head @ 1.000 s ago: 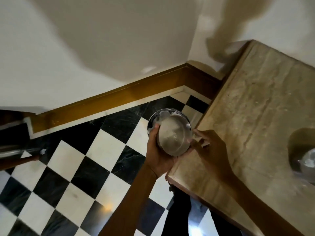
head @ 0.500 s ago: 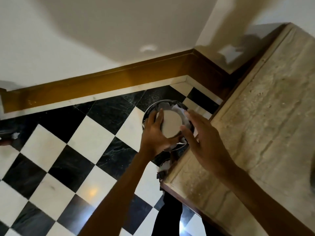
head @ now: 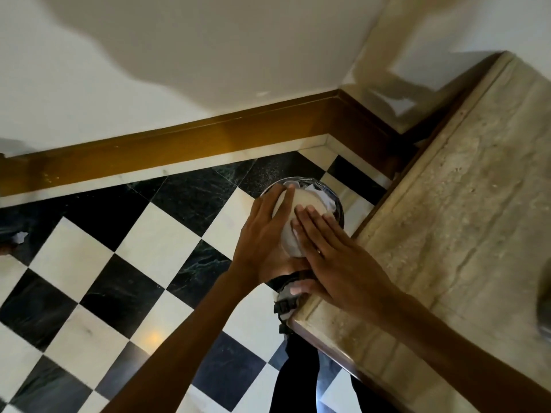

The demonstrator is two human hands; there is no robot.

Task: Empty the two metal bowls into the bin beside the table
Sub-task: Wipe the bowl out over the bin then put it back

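A metal bowl (head: pixel 305 201) is turned upside down over the round bin (head: pixel 335 198), which stands on the floor by the table's left edge. My left hand (head: pixel 262 234) grips the bowl's side from the left. My right hand (head: pixel 334 257) lies flat on the bowl's upturned base, fingers straight and together. White paper scraps (head: pixel 316 188) show inside the bin behind the bowl. A grey rounded shape (head: pixel 544 302) on the table is cut off by the right edge of the frame; it may be the second bowl.
The beige stone table (head: pixel 462 219) fills the right side, its corner near my right wrist. The floor (head: pixel 155 248) is black and white chequered tile, with a brown skirting board (head: pixel 179 150) along the wall. A small scrap (head: pixel 20 236) lies far left.
The bowl went from tilted beside the table edge to upside down over the bin. My right hand moved from the table edge onto the bowl's base.
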